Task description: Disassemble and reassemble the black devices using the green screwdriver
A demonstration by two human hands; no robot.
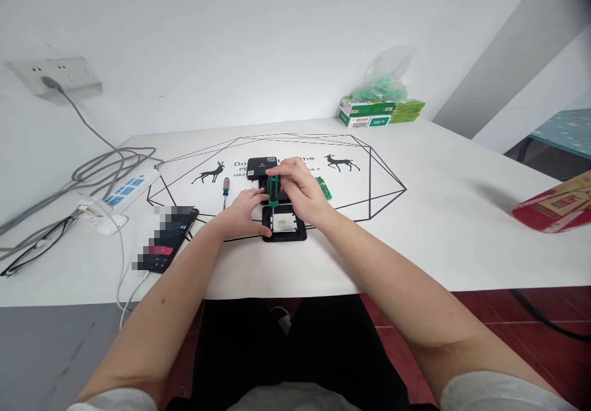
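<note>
My right hand (pixel 302 189) grips a green-and-black screwdriver (pixel 274 194) near the top of its handle. The screwdriver stands nearly upright, its shaft reaching down to the left side of a black plastic casing (pixel 299 237). Inside that casing lies a silvery plate with a small gold square. My left hand (pixel 241 213) holds the casing at its left side, thumb on the lower left corner, fingers stretched toward a dark part behind it. Beyond the hands lies a black square device (pixel 261 168) with stickers. A green circuit board (pixel 325 188) shows partly to the right of my right hand.
Left of my hands lies a second screwdriver (pixel 226 189) with a reddish handle. A phone (pixel 173 239), a power strip (pixel 133 188), glasses (pixel 34 248) and cables occupy the left side. Green-and-white boxes (pixel 369 112) stand at the back; a red package (pixel 554 208) is at right.
</note>
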